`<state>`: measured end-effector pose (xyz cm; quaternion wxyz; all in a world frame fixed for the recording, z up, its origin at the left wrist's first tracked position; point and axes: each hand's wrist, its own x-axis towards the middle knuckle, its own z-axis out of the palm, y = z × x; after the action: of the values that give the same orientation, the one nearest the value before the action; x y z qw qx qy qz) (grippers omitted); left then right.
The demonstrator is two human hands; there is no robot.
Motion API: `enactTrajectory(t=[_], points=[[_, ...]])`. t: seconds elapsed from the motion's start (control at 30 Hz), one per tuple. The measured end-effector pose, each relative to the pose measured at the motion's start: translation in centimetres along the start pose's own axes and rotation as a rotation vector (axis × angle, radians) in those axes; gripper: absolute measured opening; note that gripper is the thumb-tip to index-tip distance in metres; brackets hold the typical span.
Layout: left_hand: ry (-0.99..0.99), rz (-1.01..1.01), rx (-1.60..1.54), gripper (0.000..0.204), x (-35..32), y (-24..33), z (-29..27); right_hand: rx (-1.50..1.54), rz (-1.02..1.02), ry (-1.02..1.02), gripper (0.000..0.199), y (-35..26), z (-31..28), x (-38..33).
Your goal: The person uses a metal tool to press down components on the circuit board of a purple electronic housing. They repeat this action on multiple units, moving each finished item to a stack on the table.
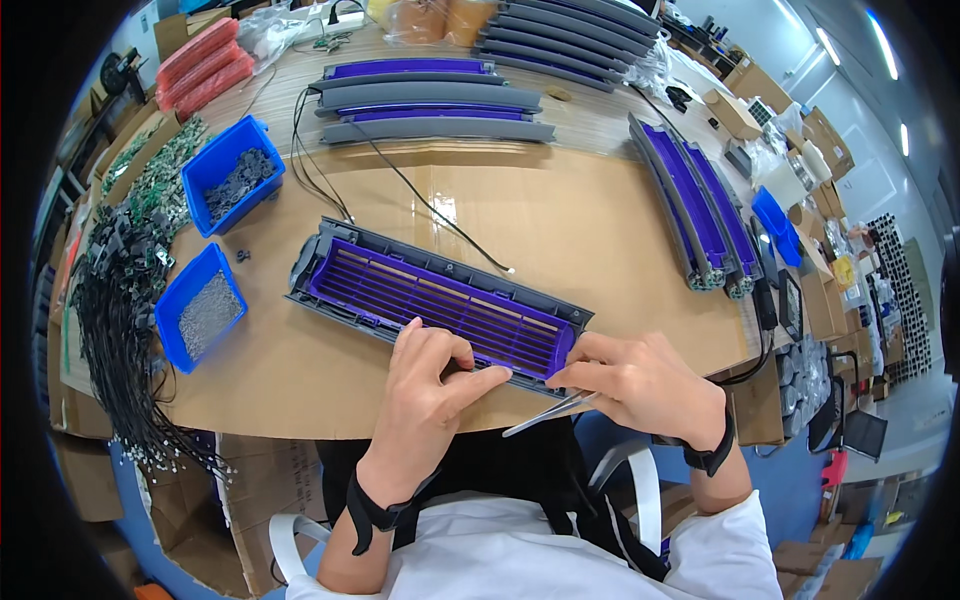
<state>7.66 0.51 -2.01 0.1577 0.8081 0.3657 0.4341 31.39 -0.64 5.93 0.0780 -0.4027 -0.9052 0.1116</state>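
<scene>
A long grey plastic housing with a purple slatted grille lies aslant on the cardboard sheet in front of me. My left hand grips its near edge, fingers bent over the rim and thumb pointing along it to the right. At the housing's right end, my right hand pinches close to the corner and holds metal tweezers, their tips pointing down-left past the table edge. Whatever lies between the right fingertips is hidden. A black cable with a small white plug runs behind the housing.
Left of the housing stand two blue bins of small parts, beside heaped circuit boards and black cables. More grey-purple housings lie at the back, and others at the right. Cardboard covers the table.
</scene>
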Motion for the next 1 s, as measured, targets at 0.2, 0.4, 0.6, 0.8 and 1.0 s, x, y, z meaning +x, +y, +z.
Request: enactTrajectory(t=[0.2,0.4,0.6,0.8,1.0], points=[[-0.011,-0.021,0.081,0.030,0.0,0.2,-0.1,0.191,0.032,0.147,0.030,1.0,1.5,-0.5],[0.011,-0.083,0.186,0.027,-0.2,0.3,-1.5,0.611,0.477,0.108,0.012,1.6,0.7,-1.2],[0.011,-0.084,0.134,0.031,-0.5,2.5,0.3,0.837,0.489,-0.105,0.018,2.8,1.8,-0.6],[0.006,-0.080,0.074,0.016,-1.1,2.7,2.5,1.087,0.496,-0.262,0.015,2.6,1.5,-0.3],[0.033,-0.067,0.019,0.014,-1.2,2.4,2.6,1.092,0.447,-0.298,0.017,2.1,2.3,-0.2]])
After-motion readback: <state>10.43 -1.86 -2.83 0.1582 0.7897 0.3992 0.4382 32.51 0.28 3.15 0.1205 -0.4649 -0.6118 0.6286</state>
